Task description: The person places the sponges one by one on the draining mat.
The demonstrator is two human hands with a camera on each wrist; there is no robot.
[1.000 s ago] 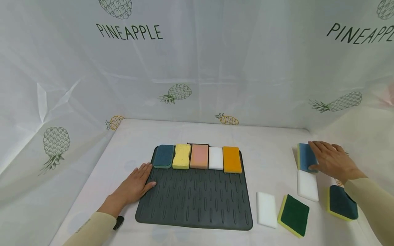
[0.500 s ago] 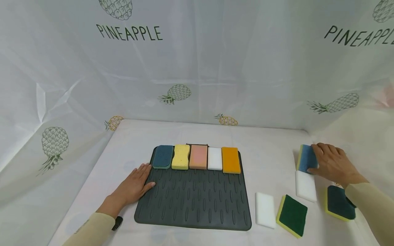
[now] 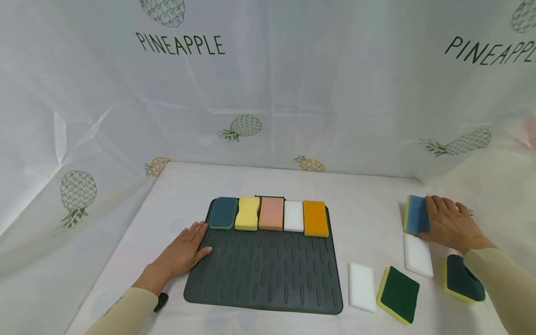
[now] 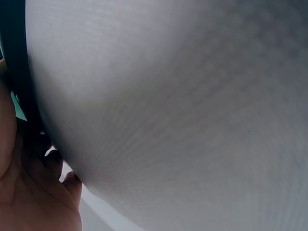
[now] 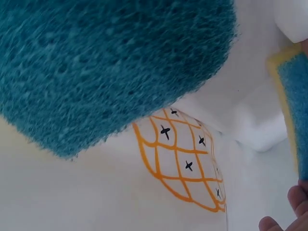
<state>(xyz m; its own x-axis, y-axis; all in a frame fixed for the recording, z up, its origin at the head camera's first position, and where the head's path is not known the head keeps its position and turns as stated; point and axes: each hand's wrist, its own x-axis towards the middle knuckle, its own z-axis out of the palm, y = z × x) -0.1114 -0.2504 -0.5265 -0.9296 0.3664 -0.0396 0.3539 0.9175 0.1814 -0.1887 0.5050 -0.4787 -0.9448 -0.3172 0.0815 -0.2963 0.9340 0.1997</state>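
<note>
My left hand (image 3: pixel 181 251) lies at the left edge of the dark grey ribbed mat (image 3: pixel 264 274), fingers straight and thumb spread onto it. In the left wrist view a few of its fingers (image 4: pixel 48 183) show at the lower left. At the far right, my right hand (image 3: pixel 454 223) holds a blue-and-yellow sponge (image 3: pixel 417 215) by its right side, thumb at the near end and fingers toward the far end. The right wrist view shows this sponge (image 5: pixel 296 101) at its right edge, with fingertips (image 5: pixel 298 199) against it.
Along the mat's far edge sit a dark blue sponge (image 3: pixel 223 212), a yellow one (image 3: pixel 247 213), a pink one (image 3: pixel 271 213), a white one (image 3: pixel 293 216) and an orange one (image 3: pixel 316 218). White sponges (image 3: pixel 362 287) (image 3: pixel 418 255), a green sponge (image 3: pixel 399 294) and a dark teal sponge (image 3: pixel 462 278) lie right of the mat.
My right hand has shifted slightly to the right over the blue-and-yellow sponge, so more of its top shows. The sponge stays about where it was, and my left hand keeps still.
</note>
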